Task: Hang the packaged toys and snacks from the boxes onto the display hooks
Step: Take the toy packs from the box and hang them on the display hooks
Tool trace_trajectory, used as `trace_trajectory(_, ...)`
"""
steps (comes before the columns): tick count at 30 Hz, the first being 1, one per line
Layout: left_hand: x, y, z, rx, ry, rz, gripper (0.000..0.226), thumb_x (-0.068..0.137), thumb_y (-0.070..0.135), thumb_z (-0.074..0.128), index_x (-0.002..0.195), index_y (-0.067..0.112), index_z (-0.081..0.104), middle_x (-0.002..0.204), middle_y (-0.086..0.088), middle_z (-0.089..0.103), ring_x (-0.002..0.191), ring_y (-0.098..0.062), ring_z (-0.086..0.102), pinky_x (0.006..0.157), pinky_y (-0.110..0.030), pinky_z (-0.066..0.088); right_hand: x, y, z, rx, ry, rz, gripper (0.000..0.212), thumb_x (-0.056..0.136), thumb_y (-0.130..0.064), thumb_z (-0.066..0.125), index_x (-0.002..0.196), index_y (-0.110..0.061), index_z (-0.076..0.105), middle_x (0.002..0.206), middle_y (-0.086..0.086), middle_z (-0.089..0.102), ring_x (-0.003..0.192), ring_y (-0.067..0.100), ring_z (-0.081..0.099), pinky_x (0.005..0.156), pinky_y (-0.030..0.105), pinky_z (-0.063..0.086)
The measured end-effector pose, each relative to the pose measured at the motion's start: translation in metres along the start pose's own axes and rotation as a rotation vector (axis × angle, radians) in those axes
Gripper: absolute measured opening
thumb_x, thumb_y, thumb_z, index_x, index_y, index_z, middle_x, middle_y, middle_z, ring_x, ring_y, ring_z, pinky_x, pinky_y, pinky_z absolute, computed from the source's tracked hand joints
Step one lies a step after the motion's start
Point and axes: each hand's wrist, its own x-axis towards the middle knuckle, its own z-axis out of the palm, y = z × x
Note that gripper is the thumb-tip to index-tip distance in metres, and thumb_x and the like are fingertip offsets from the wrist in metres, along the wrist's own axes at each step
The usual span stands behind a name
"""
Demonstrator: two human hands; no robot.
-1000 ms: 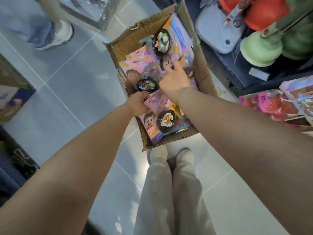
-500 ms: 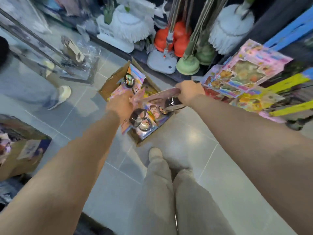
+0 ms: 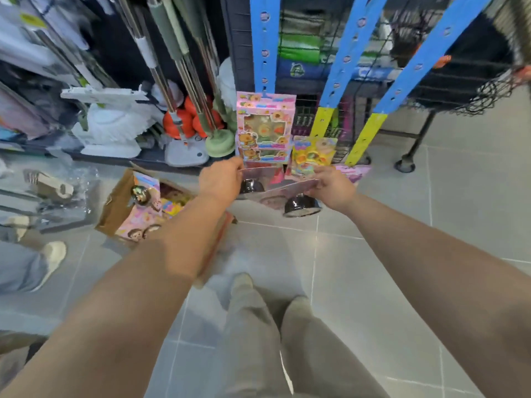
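A pink toy card [image 3: 290, 188] with a black dome under it lies flat in the air, just below the hanging pink package [image 3: 265, 127] on a blue display strip [image 3: 263, 38]. The right hand [image 3: 333, 188] pinches its right edge. The left hand [image 3: 219, 182] pinches what seems to be a second card [image 3: 258, 173]; blur hides the fingertips. The cardboard box [image 3: 115, 205] sits on the floor to the left.

Grey tiled floor [image 3: 474, 225], mops [image 3: 110, 123] racked at left, black wheeled wire rack [image 3: 465, 81] at right.

Three blue strips [image 3: 263, 44] [image 3: 346, 53] [image 3: 428, 50] hang far off. Two hands [image 3: 219, 179] [image 3: 333, 186] hold two toy packs [image 3: 260, 171] [image 3: 290, 189]. One box [image 3: 115, 203] sits left.
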Motion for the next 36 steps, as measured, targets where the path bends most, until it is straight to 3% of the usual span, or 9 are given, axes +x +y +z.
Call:
trace_trajectory(3,0.014,0.044,0.016,-0.083,0.038,0.073,0.018,0.091,0.016,0.049,0.102,0.016,0.063,0.104,-0.016,0.068,0.1,-0.037,0.06,0.083,-0.038,0.044,-0.001,0.048,-0.018,0.074,0.066,0.089,0.025,0.082,-0.012,0.07,0.105,-0.002,0.071,0.132,0.018,0.052,0.127,0.027,0.047,0.104,0.034,0.038)
trace_trajectory(9,0.061,0.103,0.051,-0.415,-0.144,0.172,0.01,0.089,0.009,0.055,0.091,0.004,0.063,0.089,-0.01,0.064,0.089,-0.027,0.058,0.068,-0.027,0.036,0.01,0.104,-0.034,0.291,0.119,0.268,0.016,0.082,-0.006,0.069,0.097,0.001,0.072,0.072,0.002,0.056,0.078,0.017,0.049,0.065,0.025,0.037)
trace_trajectory(12,0.093,0.124,0.072,-0.446,-0.223,0.223,0.01,0.09,0.01,0.055,0.089,0.004,0.062,0.088,-0.012,0.063,0.081,-0.021,0.053,0.066,-0.027,0.034,0.025,0.127,-0.032,0.336,0.148,0.354,0.014,0.082,-0.008,0.069,0.087,0.005,0.069,0.077,0.015,0.058,0.077,0.02,0.048,0.069,0.028,0.038)
trace_trajectory(17,0.137,0.153,0.122,-0.428,-0.26,0.186,0.013,0.09,0.007,0.054,0.091,0.0,0.064,0.095,-0.019,0.066,0.087,-0.027,0.06,0.073,-0.03,0.042,0.047,0.167,-0.018,0.383,0.164,0.44,0.032,0.085,-0.011,0.066,0.056,-0.018,0.054,0.059,0.0,0.046,0.07,0.017,0.046,0.052,0.015,0.03)
trace_trajectory(19,0.15,0.162,0.142,-0.41,-0.262,0.135,0.015,0.09,0.006,0.05,0.094,0.002,0.064,0.095,-0.02,0.067,0.087,-0.03,0.061,0.072,-0.031,0.045,0.054,0.183,-0.017,0.431,0.193,0.475,0.031,0.084,-0.01,0.067,0.056,-0.011,0.055,0.057,0.004,0.046,0.064,0.017,0.044,0.052,0.015,0.031)
trace_trajectory(22,0.172,0.167,0.164,-0.36,-0.24,0.028,0.026,0.091,0.01,0.045,0.112,0.01,0.06,0.108,-0.018,0.066,0.098,-0.033,0.062,0.084,-0.04,0.051,0.067,0.207,-0.016,0.498,0.223,0.511,0.019,0.083,-0.01,0.067,0.079,0.008,0.064,0.07,0.013,0.051,0.07,0.019,0.045,0.057,0.027,0.034)
trace_trajectory(28,0.217,0.169,0.176,-0.298,-0.153,-0.156,0.046,0.093,0.011,0.04,0.139,0.017,0.036,0.118,-0.02,0.061,0.108,-0.037,0.056,0.088,-0.041,0.046,0.108,0.224,-0.019,0.513,0.185,0.452,0.005,0.084,-0.008,0.065,0.082,-0.003,0.065,0.07,0.007,0.051,0.076,0.018,0.046,0.068,0.023,0.033)
trace_trajectory(33,0.239,0.166,0.177,-0.373,0.1,-0.125,0.042,0.09,0.013,0.04,0.131,0.016,0.045,0.096,-0.019,0.068,0.092,-0.038,0.06,0.084,-0.047,0.049,0.143,0.22,-0.024,0.518,0.147,0.391,0.014,0.085,-0.01,0.066,0.078,0.002,0.062,0.079,0.018,0.058,0.076,0.018,0.046,0.062,0.027,0.034)
trace_trajectory(36,0.246,0.161,0.183,-0.337,0.199,-0.042,0.031,0.091,0.016,0.043,0.119,0.014,0.057,0.084,-0.02,0.068,0.08,-0.038,0.061,0.075,-0.045,0.05,0.157,0.218,-0.029,0.45,0.083,0.37,0.017,0.088,-0.016,0.063,0.077,-0.002,0.063,0.074,0.012,0.058,0.077,0.018,0.047,0.054,0.012,0.031)
